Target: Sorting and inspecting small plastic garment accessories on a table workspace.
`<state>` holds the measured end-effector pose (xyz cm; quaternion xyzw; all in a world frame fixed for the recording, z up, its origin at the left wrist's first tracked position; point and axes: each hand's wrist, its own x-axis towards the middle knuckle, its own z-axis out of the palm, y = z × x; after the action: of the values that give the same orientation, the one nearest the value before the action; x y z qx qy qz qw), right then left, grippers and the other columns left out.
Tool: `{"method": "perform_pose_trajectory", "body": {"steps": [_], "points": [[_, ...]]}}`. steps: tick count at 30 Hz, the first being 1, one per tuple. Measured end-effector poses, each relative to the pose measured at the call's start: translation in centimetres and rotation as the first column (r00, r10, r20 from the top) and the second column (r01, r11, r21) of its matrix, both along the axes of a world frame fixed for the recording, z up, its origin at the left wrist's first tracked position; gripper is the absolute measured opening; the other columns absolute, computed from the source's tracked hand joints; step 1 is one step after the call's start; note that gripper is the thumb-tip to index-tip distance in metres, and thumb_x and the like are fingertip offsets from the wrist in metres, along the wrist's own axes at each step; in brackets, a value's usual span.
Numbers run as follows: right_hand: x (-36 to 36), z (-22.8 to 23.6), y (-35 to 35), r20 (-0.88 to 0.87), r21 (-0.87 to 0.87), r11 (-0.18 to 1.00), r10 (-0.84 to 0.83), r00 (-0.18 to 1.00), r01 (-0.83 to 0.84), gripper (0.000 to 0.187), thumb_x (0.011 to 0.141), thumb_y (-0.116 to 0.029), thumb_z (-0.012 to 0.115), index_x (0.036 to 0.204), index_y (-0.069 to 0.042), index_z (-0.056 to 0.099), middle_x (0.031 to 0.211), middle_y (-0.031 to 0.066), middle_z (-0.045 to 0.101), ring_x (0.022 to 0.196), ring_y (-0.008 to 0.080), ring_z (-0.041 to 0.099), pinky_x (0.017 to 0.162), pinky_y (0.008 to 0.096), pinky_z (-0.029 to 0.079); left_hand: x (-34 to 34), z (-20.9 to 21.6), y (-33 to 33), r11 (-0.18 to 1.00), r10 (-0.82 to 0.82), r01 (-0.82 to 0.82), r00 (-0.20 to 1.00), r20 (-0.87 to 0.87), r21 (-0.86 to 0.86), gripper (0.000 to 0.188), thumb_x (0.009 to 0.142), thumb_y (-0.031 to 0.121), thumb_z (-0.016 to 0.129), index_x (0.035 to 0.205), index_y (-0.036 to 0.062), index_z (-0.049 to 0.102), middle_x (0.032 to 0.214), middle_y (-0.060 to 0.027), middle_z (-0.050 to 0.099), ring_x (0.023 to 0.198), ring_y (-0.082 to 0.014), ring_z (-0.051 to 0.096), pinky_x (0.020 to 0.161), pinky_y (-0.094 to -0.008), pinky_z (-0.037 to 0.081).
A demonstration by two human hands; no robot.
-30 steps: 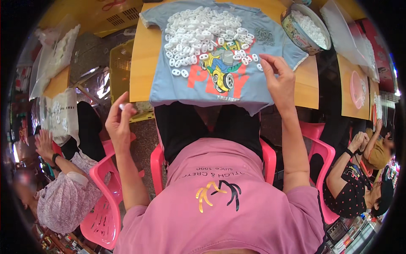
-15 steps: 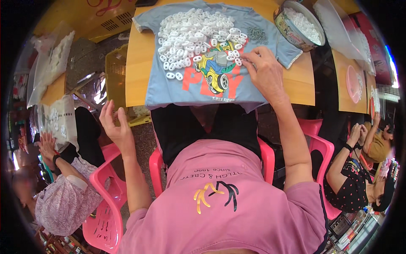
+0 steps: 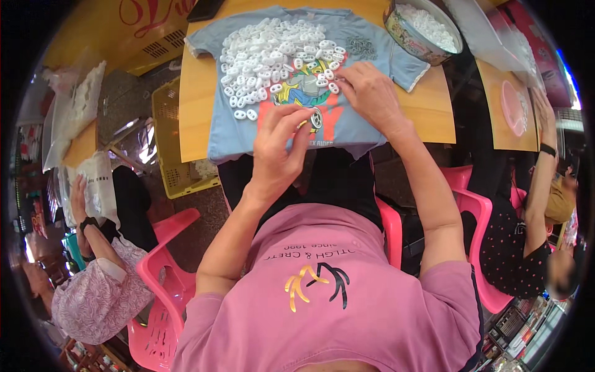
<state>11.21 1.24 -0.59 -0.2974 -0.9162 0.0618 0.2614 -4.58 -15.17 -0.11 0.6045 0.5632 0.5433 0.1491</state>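
A pile of white oval plastic pieces with two holes (image 3: pixel 266 53), which look like cord stoppers, lies on a light blue printed T-shirt (image 3: pixel 232 133) spread over the table. My right hand (image 3: pixel 372 99) rests over the shirt at the pile's right side. Its bent thumb and fingers are drawn together beside a few loose white pieces (image 3: pixel 325 77), and whatever they pinch is hidden. Above the shirt's near part, my left hand (image 3: pixel 279 146) is closed in a pinch; its contents are too small to make out. Small dark metal coils (image 3: pixel 361 47), apparently springs, lie beyond my right hand.
A round patterned tin (image 3: pixel 412 40) full of small white parts stands at the far right of the table (image 3: pixel 434 115). People sit on pink chairs (image 3: pixel 164 273) at both sides. A yellow crate (image 3: pixel 167 167) is on the floor at left.
My left hand has swung in from the left, away from the table, to over the shirt, its fingers closing into a pinch. My right hand stays by the loose pieces. The view has shifted slightly.
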Motion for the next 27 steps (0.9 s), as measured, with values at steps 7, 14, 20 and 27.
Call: {"method": "perform_pose_trajectory", "body": {"steps": [7,14,20,27], "points": [[-0.4,1.2,0.4,0.099,-0.009,0.999,-0.034,0.994,0.035,0.012,0.083,-0.018,0.066,0.090,-0.008,0.067,0.088,0.0099,0.063,0.089,0.0290,0.062,0.073,0.0399,0.050,1.6,-0.1,1.4,0.998,-0.051,0.052,0.998,0.029,-0.022,0.024,0.083,-0.006,0.062,0.106,0.0023,0.064,0.100,-0.0121,0.060,0.081,-0.0225,0.059,0.061,-0.0296,0.049],[-0.8,0.0,1.6,-0.035,0.040,0.999,-0.010,0.999,0.011,0.012,0.081,-0.015,0.065,0.088,-0.005,0.067,0.080,0.0116,0.064,0.073,0.0281,0.064,0.068,0.0375,0.051,1.6,-0.7,2.0,0.998,-0.058,0.061,0.996,0.073,-0.033,0.023,0.084,-0.006,0.061,0.105,0.0014,0.064,0.098,-0.0123,0.060,0.076,-0.0206,0.059,0.061,-0.0290,0.048],[0.0,0.5,-3.6,-0.382,-0.766,0.617,-0.209,0.900,-0.181,0.012,0.088,-0.010,0.064,0.095,-0.001,0.066,0.086,0.0020,0.066,0.069,0.0059,0.056,0.062,0.0227,0.046,1.3,-0.9,3.0,0.997,0.004,-0.002,1.000,-0.031,0.081,0.023,0.081,-0.009,0.063,0.102,0.0006,0.064,0.096,-0.0124,0.061,0.081,-0.0246,0.060,0.065,-0.0321,0.050],[1.5,1.2,-6.9,-0.470,-0.879,0.288,-0.393,0.790,-0.380,0.018,0.092,-0.011,0.063,0.105,0.001,0.062,0.089,0.0011,0.064,0.074,0.0039,0.057,0.061,0.0183,0.044,1.9,-1.0,2.7,0.989,-0.040,0.060,0.989,-0.143,0.136,0.022,0.079,-0.006,0.069,0.100,0.0006,0.063,0.096,-0.0132,0.061,0.081,-0.0255,0.062,0.068,-0.0320,0.051]]}}
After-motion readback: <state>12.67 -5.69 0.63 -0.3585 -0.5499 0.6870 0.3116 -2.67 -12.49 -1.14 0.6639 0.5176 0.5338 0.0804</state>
